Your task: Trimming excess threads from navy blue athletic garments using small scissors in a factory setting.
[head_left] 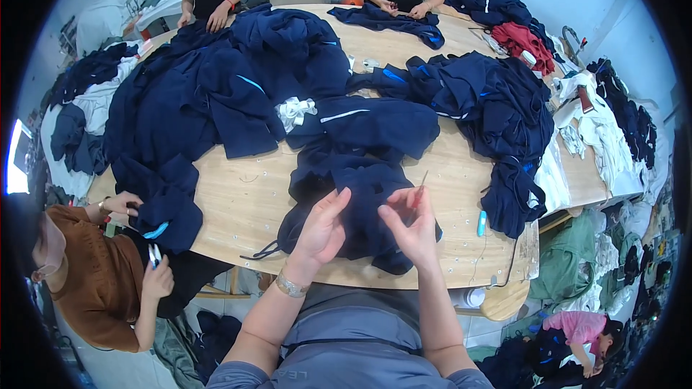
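Both my hands are raised over a dark navy garment (353, 173) that lies crumpled in front of me at the table's near edge. In my right hand (414, 229) is a slim pointed tool with a red handle, which looks like a seam ripper (419, 193), its thin tip pointing up. My left hand (322, 229) is empty as far as I can see, with fingers loosely apart and its palm turned toward the right hand. A dark cord (264, 251) trails from the garment's left side onto the wood.
Large navy garment piles cover the wooden table (234, 194) at left (173, 94) and right (497, 101). A white ribbon bundle (294, 112) lies mid-table, a turquoise tool (481, 222) at right. At left a co-worker (101, 274) holds snips (153, 253); two others stand opposite.
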Demonstrator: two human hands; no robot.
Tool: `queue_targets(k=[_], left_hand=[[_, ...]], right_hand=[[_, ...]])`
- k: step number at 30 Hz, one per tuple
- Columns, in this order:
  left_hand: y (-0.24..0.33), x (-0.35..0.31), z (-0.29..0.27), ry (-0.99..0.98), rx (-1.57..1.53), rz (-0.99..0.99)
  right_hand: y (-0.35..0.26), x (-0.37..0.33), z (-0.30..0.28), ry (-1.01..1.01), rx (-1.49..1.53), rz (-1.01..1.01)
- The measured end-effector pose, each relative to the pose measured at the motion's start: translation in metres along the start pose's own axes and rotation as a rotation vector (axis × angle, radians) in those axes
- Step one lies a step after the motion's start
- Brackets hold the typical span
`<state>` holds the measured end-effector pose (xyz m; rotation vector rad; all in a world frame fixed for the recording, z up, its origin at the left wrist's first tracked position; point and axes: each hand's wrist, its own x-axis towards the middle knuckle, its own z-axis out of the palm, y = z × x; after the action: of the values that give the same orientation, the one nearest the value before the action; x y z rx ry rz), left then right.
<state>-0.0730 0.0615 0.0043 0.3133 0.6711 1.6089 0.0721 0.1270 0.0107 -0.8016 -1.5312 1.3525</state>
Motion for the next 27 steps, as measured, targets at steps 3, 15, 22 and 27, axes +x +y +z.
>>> queue_targets(k=[3,15,22,27], left_hand=[[-0.014,-0.003,0.003,-0.037,0.076,0.047],[-0.046,-0.045,-0.022,0.019,1.047,0.157],[0.016,-0.035,-0.113,0.537,1.598,0.476],[0.008,-0.03,-0.129,0.503,1.508,0.256]], right_hand=[[0.006,-0.003,0.002,0.072,-0.153,-0.062],[0.051,-0.037,-0.029,0.117,-0.559,0.131],[0.063,-0.059,-0.024,0.066,-0.868,-0.115],[0.08,-0.049,-0.043,0.093,-0.798,0.057]])
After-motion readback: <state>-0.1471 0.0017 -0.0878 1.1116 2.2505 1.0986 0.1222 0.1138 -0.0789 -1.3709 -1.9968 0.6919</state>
